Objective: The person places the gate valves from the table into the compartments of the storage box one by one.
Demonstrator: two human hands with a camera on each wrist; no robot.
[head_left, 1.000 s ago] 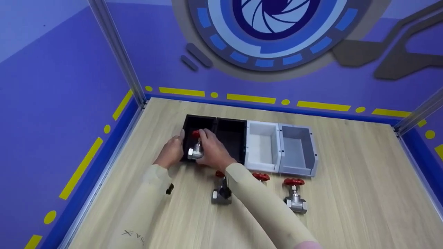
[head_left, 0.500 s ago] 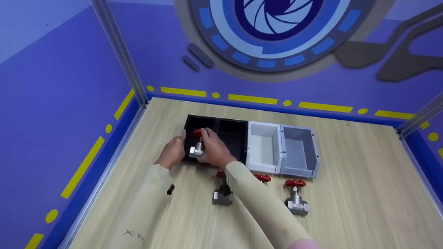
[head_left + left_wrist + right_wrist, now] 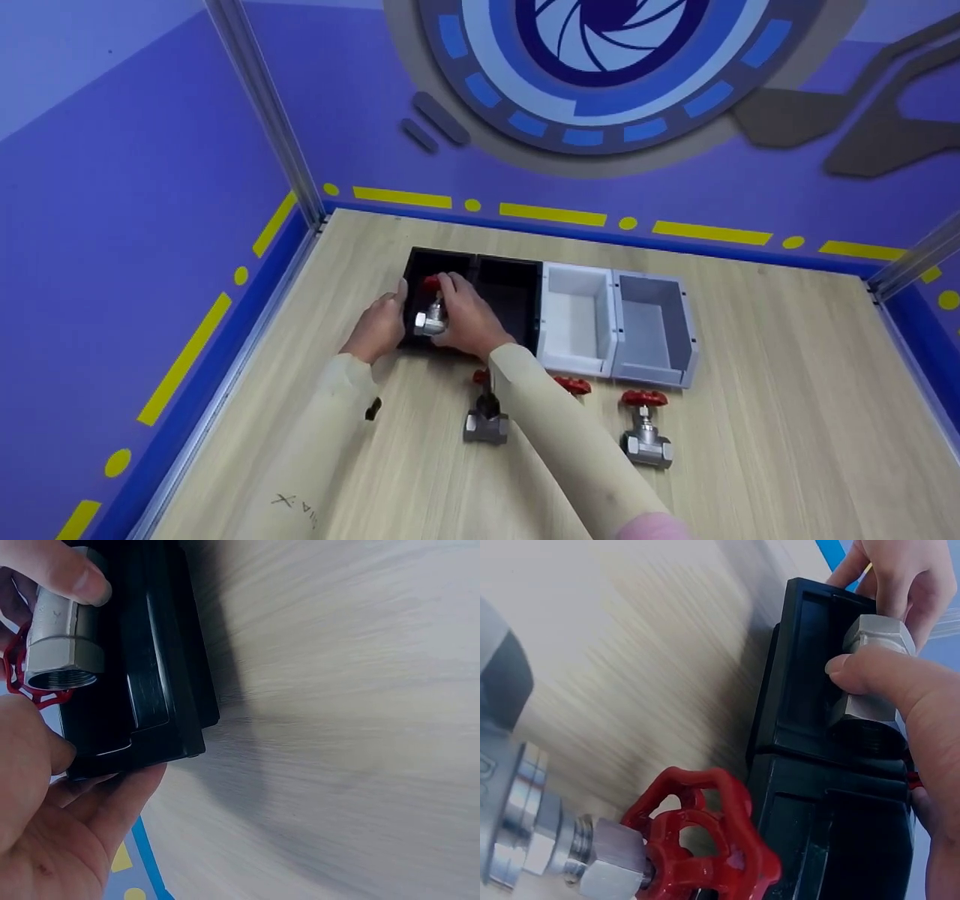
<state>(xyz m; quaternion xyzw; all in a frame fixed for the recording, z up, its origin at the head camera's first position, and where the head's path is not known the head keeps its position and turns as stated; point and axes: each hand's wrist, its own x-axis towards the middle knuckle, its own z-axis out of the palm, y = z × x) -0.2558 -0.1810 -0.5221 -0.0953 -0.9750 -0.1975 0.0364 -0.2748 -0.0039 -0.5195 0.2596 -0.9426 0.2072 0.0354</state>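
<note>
My right hand [image 3: 471, 319] grips a metal valve [image 3: 430, 322] with a red handwheel, over the leftmost black bin [image 3: 442, 261]. In the right wrist view its thumb [image 3: 859, 671] presses across the threaded steel body, which lies at the front opening of the bin. My left hand [image 3: 380, 326] holds that bin by its left side wall. The left wrist view shows the thumb at the wall's inner side and the fingers [image 3: 131, 799] on the outside. The handwheel [image 3: 19, 671] points into the bin, partly hidden by the hands.
Right of it stand a second black bin [image 3: 510, 281], a white bin [image 3: 577, 322] and a grey bin [image 3: 652, 330], side by side. In front are three more valves: one on the left [image 3: 486, 427], one mostly behind my right sleeve [image 3: 574, 385], one on the right [image 3: 646, 446].
The head view has shifted slightly, so the scene sits a little further right. Both hands keep their holds, and the valve stays nearly in place over the bin.
</note>
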